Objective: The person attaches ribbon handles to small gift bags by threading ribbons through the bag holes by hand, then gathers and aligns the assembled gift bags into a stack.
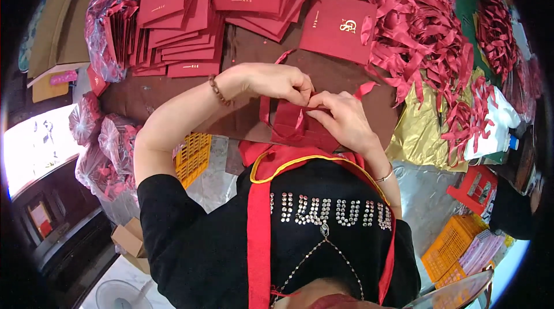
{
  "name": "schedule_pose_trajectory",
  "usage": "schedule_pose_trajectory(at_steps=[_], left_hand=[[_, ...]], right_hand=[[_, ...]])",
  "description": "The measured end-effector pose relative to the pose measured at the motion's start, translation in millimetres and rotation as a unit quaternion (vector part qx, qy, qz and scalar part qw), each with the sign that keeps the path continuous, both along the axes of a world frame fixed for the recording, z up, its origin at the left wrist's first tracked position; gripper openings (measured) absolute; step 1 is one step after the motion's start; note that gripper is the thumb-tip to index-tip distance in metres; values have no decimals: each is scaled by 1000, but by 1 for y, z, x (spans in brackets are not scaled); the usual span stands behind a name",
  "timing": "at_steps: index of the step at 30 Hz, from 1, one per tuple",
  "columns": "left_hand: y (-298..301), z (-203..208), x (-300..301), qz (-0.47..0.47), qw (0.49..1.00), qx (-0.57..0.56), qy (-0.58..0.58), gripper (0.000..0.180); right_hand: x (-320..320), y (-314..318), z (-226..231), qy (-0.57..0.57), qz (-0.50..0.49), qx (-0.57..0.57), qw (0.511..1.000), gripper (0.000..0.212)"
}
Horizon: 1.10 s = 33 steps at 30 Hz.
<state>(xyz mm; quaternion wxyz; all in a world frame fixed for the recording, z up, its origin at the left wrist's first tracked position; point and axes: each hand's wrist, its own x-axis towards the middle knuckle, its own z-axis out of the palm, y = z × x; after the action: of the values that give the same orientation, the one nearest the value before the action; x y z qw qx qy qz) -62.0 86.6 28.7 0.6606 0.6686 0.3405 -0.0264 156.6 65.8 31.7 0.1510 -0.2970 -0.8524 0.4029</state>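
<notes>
A small red paper gift bag (pixel 287 120) lies at the table's near edge, close to my body, under both hands. My left hand (pixel 283 84) bends in from the left with its fingers pinched at the bag's upper edge. Facing it, my right hand (pixel 341 117) has thumb and forefinger closed at the same spot. The fingertips nearly meet, and the small part between them is hidden. A red ribbon (pixel 265 109) loops out on the bag's left side, and another ribbon end (pixel 366 89) sticks out past my right hand.
Flat red bags (pixel 184 38) are stacked at the far left of the brown table (pixel 245 49). One more flat bag (pixel 329 32) lies beyond my hands. Heaped red ribbons (pixel 421 38) and gold wrapping (pixel 418 127) are at right. Orange crates (pixel 193 159) stand below.
</notes>
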Motion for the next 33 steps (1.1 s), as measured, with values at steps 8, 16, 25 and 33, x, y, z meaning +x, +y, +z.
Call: schedule_pose_trajectory(at_steps=[8,16,25,33], left_hand=[[-4,-10,-1,197,977,57,-52,16],[6,-13,-12,430,887,160,-57,16],[-30,-28,-17,421,740,498,167,17],[-25,-48,-9,316,673,597,302,16]], right_hand=[[0,6,-4,22,37,-23,999,17],[-1,16,-14,7,17,-74,997,19],[5,18,-31,-12,-111,230,967,20],[42,4,-29,-108,-166,198,960,20]])
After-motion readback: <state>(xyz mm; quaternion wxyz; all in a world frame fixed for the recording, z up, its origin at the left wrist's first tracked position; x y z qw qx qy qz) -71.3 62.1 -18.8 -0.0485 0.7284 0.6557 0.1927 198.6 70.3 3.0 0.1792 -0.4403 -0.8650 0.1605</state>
